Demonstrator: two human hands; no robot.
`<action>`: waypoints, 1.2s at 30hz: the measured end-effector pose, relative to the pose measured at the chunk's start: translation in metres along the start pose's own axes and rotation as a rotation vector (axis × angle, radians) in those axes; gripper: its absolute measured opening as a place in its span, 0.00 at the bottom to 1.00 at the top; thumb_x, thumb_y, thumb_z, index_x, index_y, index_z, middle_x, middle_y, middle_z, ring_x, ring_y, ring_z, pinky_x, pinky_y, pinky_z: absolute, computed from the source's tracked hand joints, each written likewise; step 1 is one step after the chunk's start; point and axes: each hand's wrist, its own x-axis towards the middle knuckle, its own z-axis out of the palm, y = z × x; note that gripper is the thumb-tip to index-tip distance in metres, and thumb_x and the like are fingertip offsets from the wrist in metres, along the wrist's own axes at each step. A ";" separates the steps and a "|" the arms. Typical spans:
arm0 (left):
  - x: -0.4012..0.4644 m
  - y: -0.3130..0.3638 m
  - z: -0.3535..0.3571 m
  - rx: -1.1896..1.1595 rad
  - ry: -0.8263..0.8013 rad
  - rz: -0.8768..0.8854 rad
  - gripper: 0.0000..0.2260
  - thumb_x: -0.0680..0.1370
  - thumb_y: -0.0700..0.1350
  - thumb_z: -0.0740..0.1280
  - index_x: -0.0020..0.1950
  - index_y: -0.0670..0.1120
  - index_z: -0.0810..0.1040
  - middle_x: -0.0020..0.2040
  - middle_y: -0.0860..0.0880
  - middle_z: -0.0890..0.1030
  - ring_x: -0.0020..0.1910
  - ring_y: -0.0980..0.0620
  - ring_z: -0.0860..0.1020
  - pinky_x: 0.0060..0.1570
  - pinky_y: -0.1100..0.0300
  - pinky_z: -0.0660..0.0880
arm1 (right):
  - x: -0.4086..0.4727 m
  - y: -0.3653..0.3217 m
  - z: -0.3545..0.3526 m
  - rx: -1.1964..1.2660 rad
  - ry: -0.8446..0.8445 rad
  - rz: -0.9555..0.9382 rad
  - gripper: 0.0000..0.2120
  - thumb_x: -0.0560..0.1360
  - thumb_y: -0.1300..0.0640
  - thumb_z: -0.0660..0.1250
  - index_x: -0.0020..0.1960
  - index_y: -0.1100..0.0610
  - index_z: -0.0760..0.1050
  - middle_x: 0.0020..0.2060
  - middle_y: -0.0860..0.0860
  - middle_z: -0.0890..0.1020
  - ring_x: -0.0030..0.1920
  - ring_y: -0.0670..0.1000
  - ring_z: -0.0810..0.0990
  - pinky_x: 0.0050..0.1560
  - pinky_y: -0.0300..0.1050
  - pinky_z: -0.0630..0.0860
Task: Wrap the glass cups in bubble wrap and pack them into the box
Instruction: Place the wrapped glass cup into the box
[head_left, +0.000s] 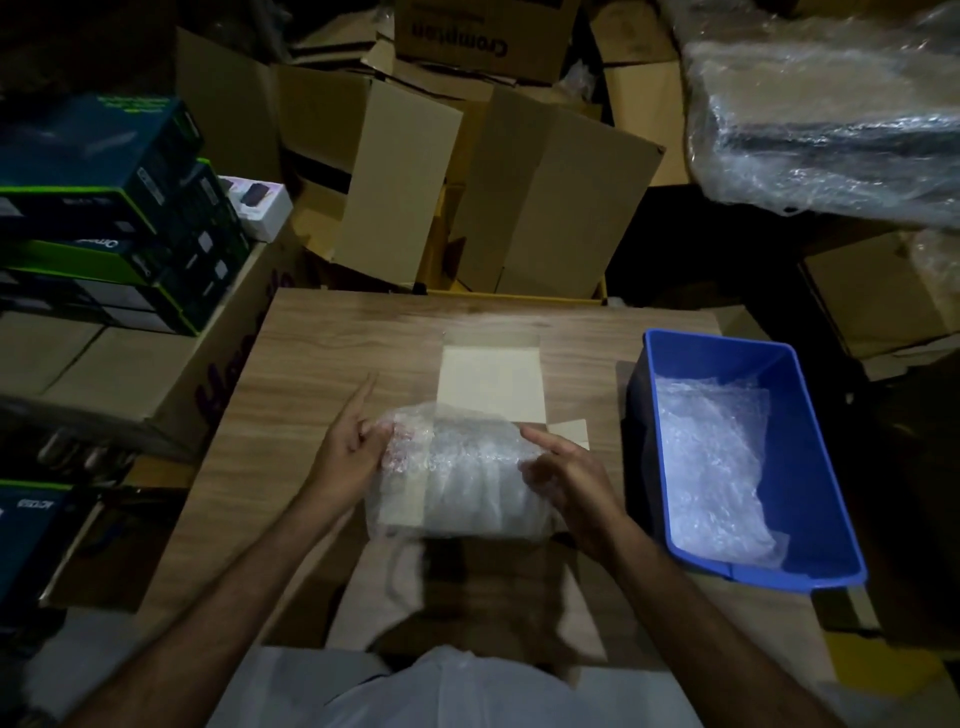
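Note:
A bundle of bubble wrap (460, 475) sits at the middle of the wooden table (322, 353), over the near part of a small pale cardboard box (488, 379) whose flaps lie open. The glass cups are hidden inside the wrap, so I cannot make them out. My left hand (345, 449) holds the bundle's left end, its fingers tucked into the wrap and the index finger pointing away. My right hand (566, 475) grips the right end with curled fingers.
A blue plastic bin (810, 415) holding more bubble wrap (711, 462) stands at the table's right. Stacked dark product boxes (104, 208) fill the left. Cardboard cartons (519, 197) pile up behind the table. A plastic-wrapped parcel (831, 119) lies at the back right.

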 end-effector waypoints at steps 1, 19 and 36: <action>0.000 0.001 -0.003 -0.010 -0.046 -0.003 0.22 0.83 0.37 0.63 0.75 0.54 0.68 0.49 0.49 0.86 0.51 0.51 0.84 0.46 0.64 0.81 | -0.002 0.000 -0.003 -0.016 -0.016 -0.032 0.20 0.75 0.73 0.66 0.59 0.54 0.83 0.50 0.59 0.86 0.47 0.52 0.85 0.51 0.42 0.83; -0.003 0.040 -0.025 0.344 -0.468 0.044 0.12 0.75 0.48 0.74 0.45 0.39 0.80 0.42 0.49 0.86 0.42 0.52 0.85 0.44 0.51 0.82 | -0.020 -0.047 -0.014 -0.445 -0.264 -0.351 0.09 0.81 0.58 0.67 0.53 0.65 0.79 0.45 0.56 0.86 0.45 0.52 0.86 0.43 0.42 0.81; -0.020 0.030 0.031 -0.072 -0.362 -0.071 0.17 0.73 0.42 0.76 0.60 0.40 0.80 0.53 0.42 0.86 0.50 0.46 0.85 0.48 0.56 0.82 | -0.022 -0.008 0.004 0.278 -0.341 0.114 0.41 0.64 0.49 0.84 0.72 0.56 0.72 0.66 0.58 0.80 0.64 0.59 0.80 0.72 0.56 0.71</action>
